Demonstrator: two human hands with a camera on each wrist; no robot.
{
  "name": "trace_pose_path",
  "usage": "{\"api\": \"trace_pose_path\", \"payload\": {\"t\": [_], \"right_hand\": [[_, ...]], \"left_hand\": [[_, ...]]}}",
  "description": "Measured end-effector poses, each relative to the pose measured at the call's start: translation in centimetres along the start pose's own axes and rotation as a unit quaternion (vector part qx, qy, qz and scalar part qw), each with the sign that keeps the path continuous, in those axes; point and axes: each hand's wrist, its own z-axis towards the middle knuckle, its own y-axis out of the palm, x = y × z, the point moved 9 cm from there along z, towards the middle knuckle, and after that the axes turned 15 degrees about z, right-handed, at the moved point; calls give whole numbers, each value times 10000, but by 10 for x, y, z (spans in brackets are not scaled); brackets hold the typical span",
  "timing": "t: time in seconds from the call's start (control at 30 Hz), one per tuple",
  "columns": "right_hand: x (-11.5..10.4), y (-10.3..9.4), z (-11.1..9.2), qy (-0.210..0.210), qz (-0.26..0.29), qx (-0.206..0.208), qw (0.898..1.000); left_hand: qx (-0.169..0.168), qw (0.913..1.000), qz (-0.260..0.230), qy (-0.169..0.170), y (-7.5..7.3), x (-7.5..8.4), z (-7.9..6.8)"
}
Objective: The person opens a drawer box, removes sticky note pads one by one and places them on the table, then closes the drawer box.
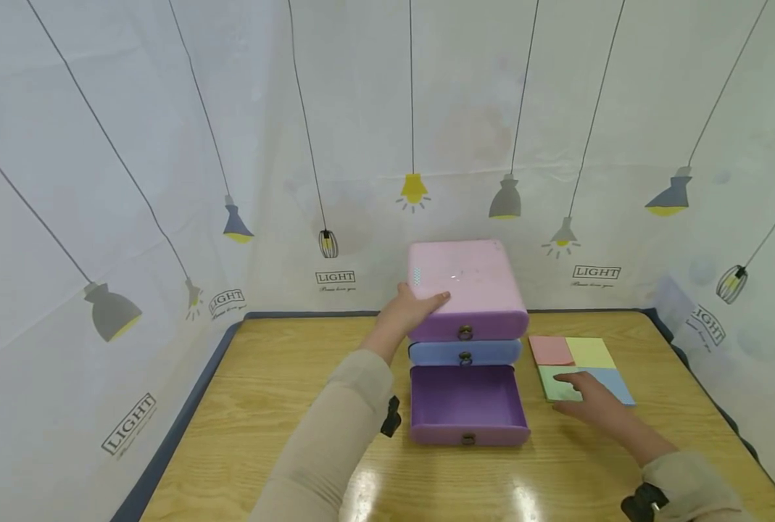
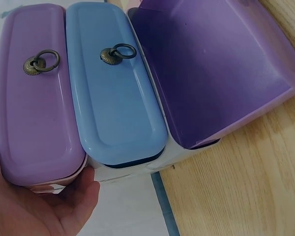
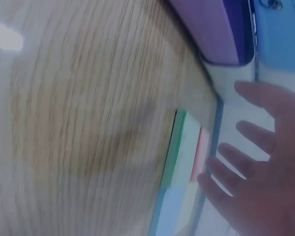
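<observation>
A small three-drawer box [image 1: 462,275] with a pink top stands at the back of the table. Its purple bottom drawer [image 1: 468,399] is pulled out and has nothing in it. The blue middle drawer [image 2: 115,93] and the purple top drawer [image 2: 37,103] are closed, each with a brass ring pull. My left hand [image 1: 413,312] holds the box's upper left side, thumb on top and fingers along the side. Over the sticky note pads [image 1: 550,351], in pink, yellow, green and blue, my right hand [image 3: 265,157] hovers with fingers spread, holding nothing.
The wooden table [image 1: 283,406] has a dark blue edge [image 1: 185,406] along its back and sides. Behind it hangs a white cloth [image 1: 361,130] printed with lamps. Black wrist straps [image 1: 391,417] show at both sleeves.
</observation>
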Motion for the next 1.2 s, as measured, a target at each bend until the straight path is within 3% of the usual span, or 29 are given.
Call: {"api": "trace_pose_path", "payload": {"t": [0.27, 0.4, 0.83, 1.2], "right_hand": [[-22, 26, -8, 118, 814, -736, 9939], [-26, 37, -11, 50, 987, -915, 9909], [-24, 62, -9, 217, 1483, -774, 9857], [-23, 70, -9, 158, 1753, -1010, 9792]], "left_hand": [[46, 10000, 82, 4, 0, 1, 2], [117, 9999, 103, -5, -1, 2, 2], [74, 9999, 87, -60, 0, 1, 3], [-63, 9998, 183, -81, 0, 1, 1]]}}
